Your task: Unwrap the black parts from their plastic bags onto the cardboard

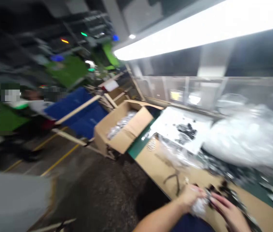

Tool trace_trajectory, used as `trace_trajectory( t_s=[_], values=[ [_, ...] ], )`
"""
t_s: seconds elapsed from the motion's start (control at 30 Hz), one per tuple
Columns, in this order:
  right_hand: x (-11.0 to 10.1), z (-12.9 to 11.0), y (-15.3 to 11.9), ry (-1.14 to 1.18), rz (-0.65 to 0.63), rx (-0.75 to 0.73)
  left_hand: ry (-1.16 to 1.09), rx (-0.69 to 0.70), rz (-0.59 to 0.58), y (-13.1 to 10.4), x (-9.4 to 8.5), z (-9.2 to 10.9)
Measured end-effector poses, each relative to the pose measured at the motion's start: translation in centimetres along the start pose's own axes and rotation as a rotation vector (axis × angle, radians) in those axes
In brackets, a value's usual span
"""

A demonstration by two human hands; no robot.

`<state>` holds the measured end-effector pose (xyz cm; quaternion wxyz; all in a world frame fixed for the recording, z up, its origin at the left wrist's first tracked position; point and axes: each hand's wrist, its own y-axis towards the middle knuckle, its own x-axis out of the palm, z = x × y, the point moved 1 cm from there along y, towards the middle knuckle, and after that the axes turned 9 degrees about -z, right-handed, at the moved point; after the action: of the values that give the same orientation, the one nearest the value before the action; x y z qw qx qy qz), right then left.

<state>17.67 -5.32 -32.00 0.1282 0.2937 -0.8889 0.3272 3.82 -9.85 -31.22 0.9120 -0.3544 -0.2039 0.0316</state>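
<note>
Low on the right, my left hand is closed on a small clear plastic bag, which hangs below the fingers. Close beside it, my right hand has its fingers pressed together at the bag's side. A small dark, shiny bit shows at those fingertips, too blurred to name. Both hands are above cardboard laid on the green bench. Small black parts lie in a heap just beyond the hands. A dark, branched tool-like shape lies to the left of my left hand.
An open carton with many clear bags stands at the bench's far end. A white sheet holds black parts. A large, full clear bag lies at the right. Left are a blue wood-framed bin and a blurred person.
</note>
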Motion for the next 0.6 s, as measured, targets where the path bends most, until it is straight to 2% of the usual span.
trace_trajectory(
  t_s=[0.07,0.13,0.33,0.47,0.6],
  values=[
    [-3.1,1.4,-2.5,0.067,0.191,0.014,0.025,-0.035,-0.043,1.7,0.8,-0.4],
    [-4.7,2.2,-3.4,0.169,0.291,-0.001,0.042,-0.040,-0.036,2.8,1.2,-0.2],
    [-6.4,3.2,-3.1,0.370,0.422,-0.043,0.145,-0.096,-0.052,3.4,1.6,0.6],
    [-7.7,4.0,-3.3,0.404,0.601,-0.081,0.228,-0.095,-0.047,4.1,1.9,0.3],
    [-9.0,4.6,-4.0,0.383,0.763,-0.055,0.257,-0.089,-0.038,5.6,2.2,-0.2]
  ],
)
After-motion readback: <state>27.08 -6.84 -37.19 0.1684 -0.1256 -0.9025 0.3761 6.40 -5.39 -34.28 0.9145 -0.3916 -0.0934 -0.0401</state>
